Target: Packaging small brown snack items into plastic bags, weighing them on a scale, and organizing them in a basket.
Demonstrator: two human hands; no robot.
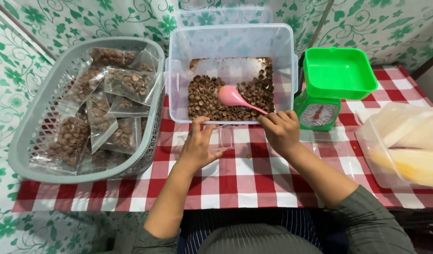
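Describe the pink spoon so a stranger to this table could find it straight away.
Start at the clear plastic tub at the back middle of the checked table, between the grey basket and the green scale. The pink spoon lies on the brown nuts inside, its handle held by the right hand. It is the only pink thing here.

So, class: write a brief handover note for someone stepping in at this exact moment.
Right hand grips the pink spoon, its bowl resting on the brown nuts in the clear tub.
Left hand holds a small clear bag at the tub's front wall.
Done: filled packets lie in the grey basket.
Left: this bag looks empty; the green scale's pan holds nothing.
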